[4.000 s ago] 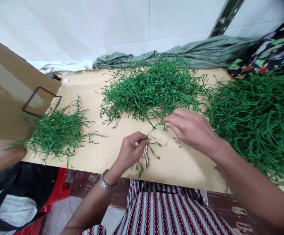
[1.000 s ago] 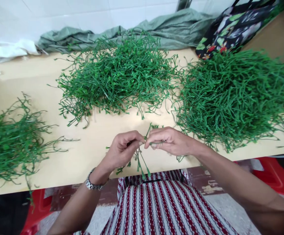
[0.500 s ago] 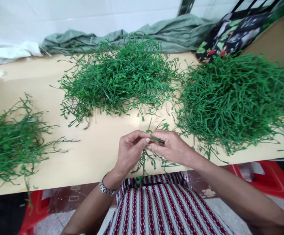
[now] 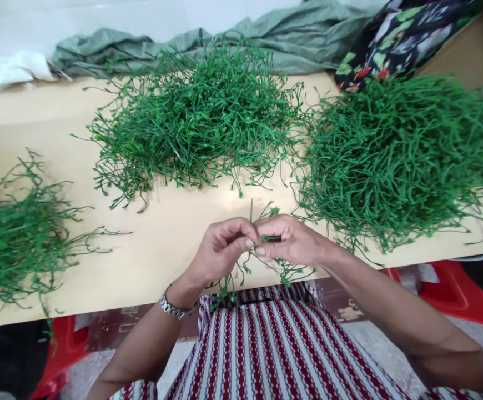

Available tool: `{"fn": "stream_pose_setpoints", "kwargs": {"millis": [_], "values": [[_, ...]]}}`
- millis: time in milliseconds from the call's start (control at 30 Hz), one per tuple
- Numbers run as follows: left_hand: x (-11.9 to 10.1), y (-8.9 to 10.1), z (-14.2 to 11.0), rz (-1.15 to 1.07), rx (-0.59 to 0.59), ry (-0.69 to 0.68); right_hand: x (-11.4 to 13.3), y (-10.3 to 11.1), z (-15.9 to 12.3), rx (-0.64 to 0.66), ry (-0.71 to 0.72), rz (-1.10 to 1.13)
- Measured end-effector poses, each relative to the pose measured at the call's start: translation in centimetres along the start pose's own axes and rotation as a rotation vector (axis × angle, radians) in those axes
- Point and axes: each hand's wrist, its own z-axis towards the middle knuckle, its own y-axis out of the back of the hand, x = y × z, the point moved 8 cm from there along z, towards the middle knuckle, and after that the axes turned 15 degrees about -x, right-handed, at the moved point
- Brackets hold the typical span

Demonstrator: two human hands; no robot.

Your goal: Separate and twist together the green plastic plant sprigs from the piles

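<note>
My left hand (image 4: 224,249) and my right hand (image 4: 295,243) meet fingertip to fingertip just above the table's front edge, both closed in a pinch. Between them is a thin green artificial-looking plant stem (image 4: 251,210), its tip sticking up past the fingers. More branched green sprigs (image 4: 289,271) hang below and beside my right hand, some partly hidden by its fingers. Others dangle under my left hand over the table edge. Exactly where the pieces join is covered by my fingertips.
Green stems lie in a middle pile (image 4: 200,122), a larger right pile (image 4: 395,161) and a left pile (image 4: 12,239) on the pale table (image 4: 150,261). Behind are a grey-green cloth (image 4: 300,39), a floral bag (image 4: 395,44) and a cardboard box (image 4: 466,61). Red stools (image 4: 458,294) stand below.
My view has tilted slightly, so the piles sit higher in the picture. Both hands stay pinched together; the sprigs under them hang a little differently.
</note>
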Motion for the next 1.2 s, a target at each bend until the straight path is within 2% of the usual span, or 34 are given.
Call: {"fn": "stream_pose_setpoints", "kwargs": {"millis": [67,133,300,400,467,600,733,833,900,1000,1200], "values": [[0.4,0.1,0.0,-0.048,0.027,0.042,0.3,-0.3,-0.1,0.045,0.051,0.016],[0.7,0.6,0.1,-0.076,0.007,0.068,0.2,-0.2,-0.1,0.038,0.037,0.008],[0.8,1.7,0.5,0.007,-0.175,-0.039,-1.5,0.6,-0.2,-0.195,-0.199,0.030],[0.6,2.0,0.3,0.133,-0.305,-0.145,-2.3,-0.4,-0.5,-0.251,-0.285,0.110],[0.8,1.9,0.2,0.171,-0.354,-0.163,-2.6,-0.8,-0.6,-0.292,-0.295,0.153],[1.4,1.6,0.3,0.086,-0.360,-0.083,-2.6,-0.3,-0.7,-0.377,-0.257,0.101],[1.1,1.3,0.5,0.112,-0.290,-0.070,-2.3,0.1,-0.6,-0.283,-0.195,-0.223],[0.5,1.0,0.4,0.188,-0.208,-0.114,-1.9,0.2,-0.3,-0.197,-0.131,-0.348],[0.3,0.9,0.3,0.157,-0.171,-0.114,-1.6,0.3,-0.1,-0.155,-0.095,-0.328],[0.3,0.8,0.3,-0.012,-0.141,-0.065,-1.0,0.3,0.1,-0.120,-0.024,-0.209],[1.3,0.8,0.4,-0.334,-0.210,0.121,0.5,0.1,0.4,-0.195,0.145,0.024]]}}
